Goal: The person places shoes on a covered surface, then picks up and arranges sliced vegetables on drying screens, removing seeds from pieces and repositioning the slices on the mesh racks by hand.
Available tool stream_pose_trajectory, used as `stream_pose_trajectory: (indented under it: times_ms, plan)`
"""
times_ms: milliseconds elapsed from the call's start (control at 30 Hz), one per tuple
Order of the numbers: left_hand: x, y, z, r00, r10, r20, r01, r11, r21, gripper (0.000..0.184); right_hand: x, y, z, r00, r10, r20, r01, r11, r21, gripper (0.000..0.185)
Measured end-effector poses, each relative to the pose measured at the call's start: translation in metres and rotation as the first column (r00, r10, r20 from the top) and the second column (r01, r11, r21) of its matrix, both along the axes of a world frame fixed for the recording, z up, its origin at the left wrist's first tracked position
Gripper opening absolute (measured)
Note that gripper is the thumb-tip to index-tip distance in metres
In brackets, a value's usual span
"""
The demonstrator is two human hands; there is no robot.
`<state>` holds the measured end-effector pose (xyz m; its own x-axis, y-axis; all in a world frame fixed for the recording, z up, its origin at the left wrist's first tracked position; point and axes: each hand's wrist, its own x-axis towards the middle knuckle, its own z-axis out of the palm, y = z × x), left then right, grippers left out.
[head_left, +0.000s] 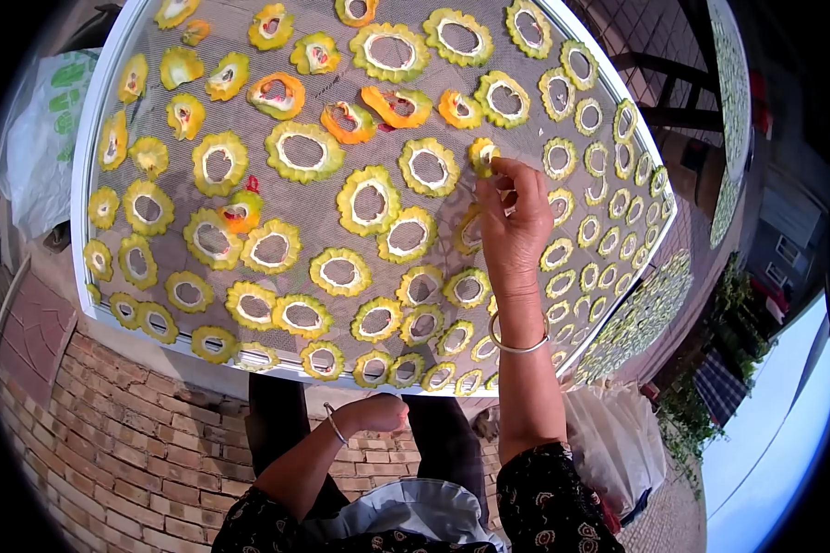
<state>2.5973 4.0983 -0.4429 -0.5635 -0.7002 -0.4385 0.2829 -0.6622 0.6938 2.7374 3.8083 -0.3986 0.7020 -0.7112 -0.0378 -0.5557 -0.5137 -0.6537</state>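
My right hand (pixel 516 217) reaches over the white-framed mesh screen (pixel 332 221), its thumb and fingers pinching a small yellow-green slice (pixel 483 158). Ring-shaped slices with scalloped yellow-green edges lie spread across the mesh, among them one ring (pixel 429 167) left of the hand and another (pixel 503 99) above it. A few slices are orange, such as a curved one (pixel 397 106). My left hand (pixel 382 414) hangs below the near edge of the frame, fingers curled; whether it holds anything is hidden.
A white plastic bag (pixel 51 138) stands left of the screen. Pale sacks (pixel 618 433) lie at the lower right. More slices (pixel 641 313) are spread beyond the right edge. Brick paving (pixel 138 442) runs below. Green plants (pixel 733 304) grow at the right.
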Motion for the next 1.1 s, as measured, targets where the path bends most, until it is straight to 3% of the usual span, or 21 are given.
stream_pose_trajectory:
  times_ms: [133, 233, 400, 500, 600, 700, 767, 967, 1067, 1100]
  plan:
    - [-0.005, 0.007, -0.004, 0.997, -0.031, 0.077, 0.035, 0.998, -0.053, 0.017, -0.023, -0.009, -0.001, 0.983, -0.175, 0.054, 0.171, 0.983, 0.07, 0.019]
    - [-0.008, 0.024, -0.006, 0.998, -0.027, 0.056, 0.024, 0.998, 0.054, 0.013, -0.043, -0.021, 0.008, 0.952, -0.305, 0.036, 0.296, 0.942, 0.159, 0.015]
    - [0.01, 0.054, 0.026, 0.951, 0.025, 0.309, -0.081, 0.982, 0.171, 0.024, -0.074, -0.032, 0.013, 0.954, -0.295, -0.051, 0.3, 0.938, 0.172, 0.014]
    - [0.046, 0.061, 0.079, 0.851, 0.079, 0.52, -0.249, 0.931, 0.266, 0.023, -0.079, -0.036, 0.004, 0.934, -0.356, -0.037, 0.353, 0.899, 0.26, 0.015]
    - [0.067, 0.075, 0.125, 0.618, 0.243, 0.748, -0.522, 0.838, 0.159, 0.017, -0.065, -0.04, 0.002, 0.948, -0.316, -0.037, 0.317, 0.931, 0.178, 0.018]
    - [0.065, 0.097, 0.159, 0.41, 0.209, 0.888, -0.613, 0.784, 0.099, 0.012, -0.053, -0.047, -0.009, 0.965, -0.257, -0.062, 0.258, 0.966, 0.015, 0.022]
    - [0.055, 0.112, 0.17, 0.347, 0.175, 0.921, -0.598, 0.798, 0.074, 0.012, -0.048, -0.051, -0.013, 0.965, -0.22, -0.142, 0.217, 0.975, -0.037, 0.023]
    - [0.028, 0.125, 0.171, 0.168, 0.048, 0.985, -0.382, 0.924, 0.02, 0.009, -0.043, -0.059, -0.011, 0.941, -0.188, -0.282, 0.223, 0.97, 0.094, 0.019]
    - [0.029, 0.126, 0.166, 0.178, 0.07, 0.981, -0.38, 0.925, 0.003, 0.009, -0.046, -0.06, -0.009, 0.959, -0.229, -0.167, 0.253, 0.957, 0.14, 0.015]
    - [0.03, 0.126, 0.165, 0.178, 0.074, 0.981, -0.373, 0.928, -0.003, 0.01, -0.047, -0.059, -0.005, 0.963, -0.254, -0.094, 0.269, 0.935, 0.233, 0.014]
